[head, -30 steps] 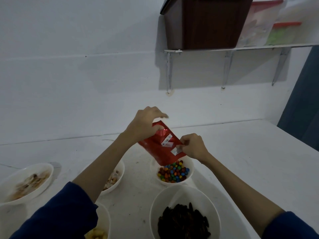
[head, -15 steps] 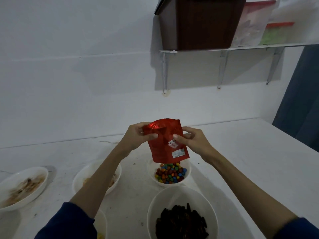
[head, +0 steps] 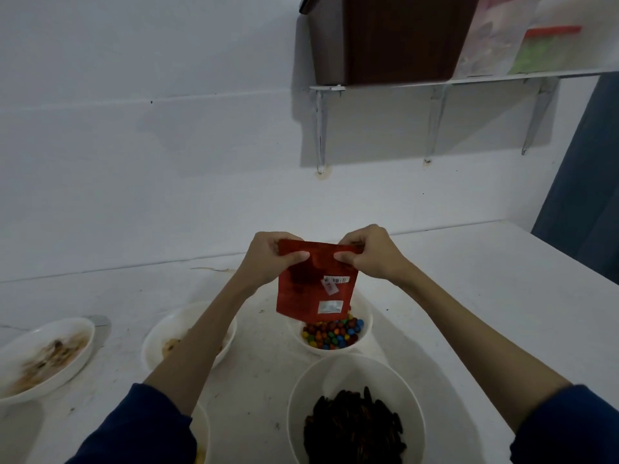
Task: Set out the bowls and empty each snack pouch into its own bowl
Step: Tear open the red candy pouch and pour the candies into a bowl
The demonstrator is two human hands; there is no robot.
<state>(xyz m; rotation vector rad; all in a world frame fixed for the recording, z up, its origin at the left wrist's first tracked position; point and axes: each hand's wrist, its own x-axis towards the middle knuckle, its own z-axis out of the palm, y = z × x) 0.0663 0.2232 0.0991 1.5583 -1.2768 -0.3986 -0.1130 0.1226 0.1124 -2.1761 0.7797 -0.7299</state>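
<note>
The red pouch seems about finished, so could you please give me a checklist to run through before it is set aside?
1. Both hands on the pouch: left hand and right hand pinch the top corners of the red pouch: ok.
2. Pouch over its own bowl: it hangs above the candy bowl: ok.
3. Candies landed in the bowl: candies lie inside, none seen on the table: ok.
4. Pouch empty: inside hidden: cannot tell.
5. Neighbouring bowls not mixed: seed bowl holds only dark seeds: ok.
</note>
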